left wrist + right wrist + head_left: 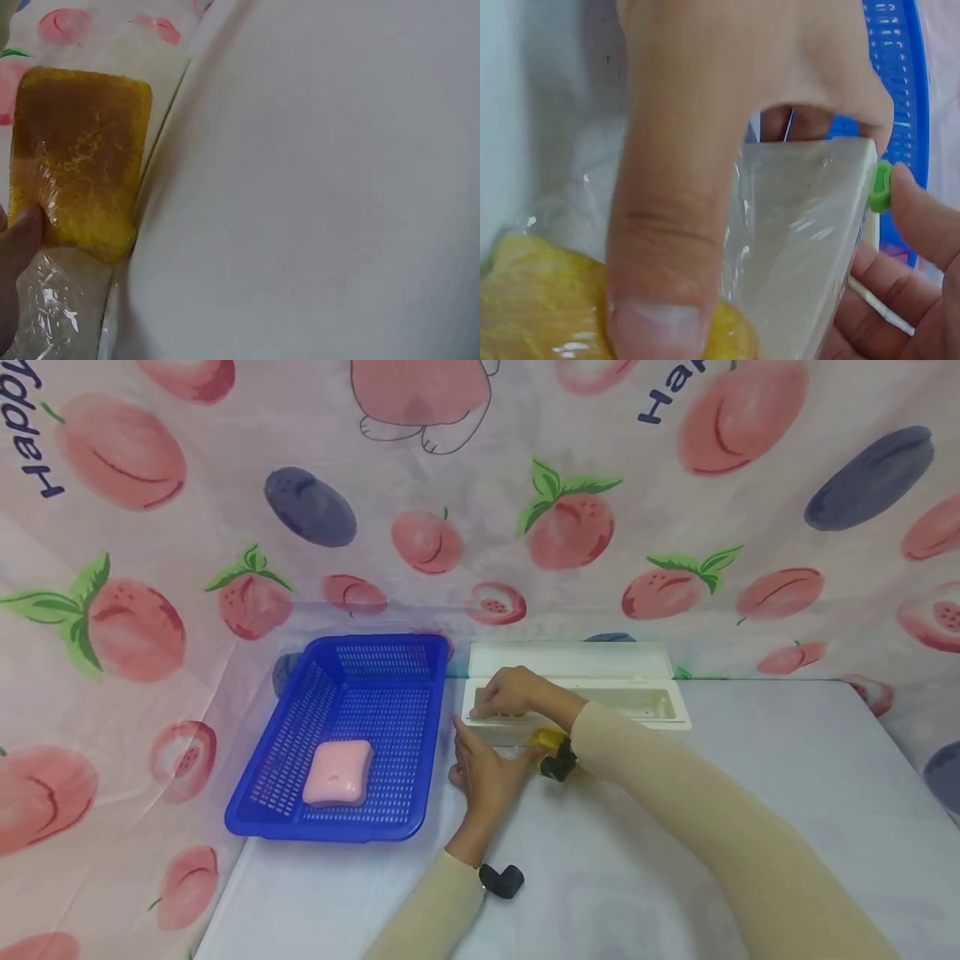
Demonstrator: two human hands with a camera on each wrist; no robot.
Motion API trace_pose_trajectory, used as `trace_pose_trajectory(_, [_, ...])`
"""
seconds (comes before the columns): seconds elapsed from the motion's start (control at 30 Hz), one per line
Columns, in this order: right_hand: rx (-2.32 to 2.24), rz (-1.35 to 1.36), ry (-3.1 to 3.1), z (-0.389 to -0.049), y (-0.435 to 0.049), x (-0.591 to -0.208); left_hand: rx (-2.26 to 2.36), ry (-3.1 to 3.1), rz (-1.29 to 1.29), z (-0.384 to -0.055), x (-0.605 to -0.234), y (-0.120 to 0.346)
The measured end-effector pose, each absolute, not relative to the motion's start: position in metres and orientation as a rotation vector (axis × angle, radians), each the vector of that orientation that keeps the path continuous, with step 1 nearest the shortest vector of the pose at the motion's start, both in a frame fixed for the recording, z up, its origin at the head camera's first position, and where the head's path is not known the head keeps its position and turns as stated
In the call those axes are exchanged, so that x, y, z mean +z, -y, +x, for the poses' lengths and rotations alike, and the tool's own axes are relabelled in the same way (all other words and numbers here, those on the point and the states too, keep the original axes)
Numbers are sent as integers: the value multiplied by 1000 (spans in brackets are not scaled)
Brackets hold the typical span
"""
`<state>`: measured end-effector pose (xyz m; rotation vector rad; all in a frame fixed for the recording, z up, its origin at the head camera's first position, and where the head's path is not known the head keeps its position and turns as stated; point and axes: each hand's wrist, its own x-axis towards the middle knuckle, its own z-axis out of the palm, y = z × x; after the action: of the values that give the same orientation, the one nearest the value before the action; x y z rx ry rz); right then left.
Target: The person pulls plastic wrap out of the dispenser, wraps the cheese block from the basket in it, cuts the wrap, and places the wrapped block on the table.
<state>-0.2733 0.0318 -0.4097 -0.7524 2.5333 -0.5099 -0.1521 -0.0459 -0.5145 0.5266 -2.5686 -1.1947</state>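
Observation:
A long white box (660, 723), apparently a cling film dispenser, lies with its lid (570, 660) raised. Clear film (52, 307) stretches along its near side. Wrapped in clear plastic, an amber-yellow soap-like block (82, 150) leans at that side. My left hand (489, 777) spreads across the box's left end; its thumb (664, 247) presses the block while the index finger reaches the corner. At the left end of the rim, my right hand (513, 692) pinches a small green slider (880, 187), with its other fingers curled.
Left of the box stands a blue plastic basket (431, 760) with a pink soap-like case (337, 772) inside. A fruit-print cloth (465, 485) hangs behind the white-covered table (637, 877). Each wrist carries a black camera; one (502, 881) shows at the left wrist.

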Motion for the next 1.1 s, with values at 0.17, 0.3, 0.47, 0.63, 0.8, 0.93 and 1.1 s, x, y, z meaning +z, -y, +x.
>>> trace_pose_trajectory(0.17, [-491,-620,-2592,-270,-37,-409,-1252,2583,495,-156,-518,48])
trace_pose_trajectory(0.3, [-472,-504,-2597,-269,-41,-410,-1251,2567,486,-157,-518,49])
trace_pose_trajectory(0.47, [-459,-448,-2589,-266,-48,-409,-1237,2555,485,-157,-519,49])
trace_pose_trajectory(0.63, [-423,-474,-2607,-265,-54,-406,-1257,2554,477,-156,-519,49])
trace_pose_trajectory(0.8, [-453,-469,-2587,-263,-62,-403,-1259,2553,470,-156,-518,50])
trace_pose_trajectory(0.93, [-459,-423,-2563,-266,-74,-403,-1281,2567,479,-157,-518,49])
trace_pose_trajectory(1.1, [-494,-350,-2504,-269,-102,-407,-1236,2585,509,-156,-516,48])
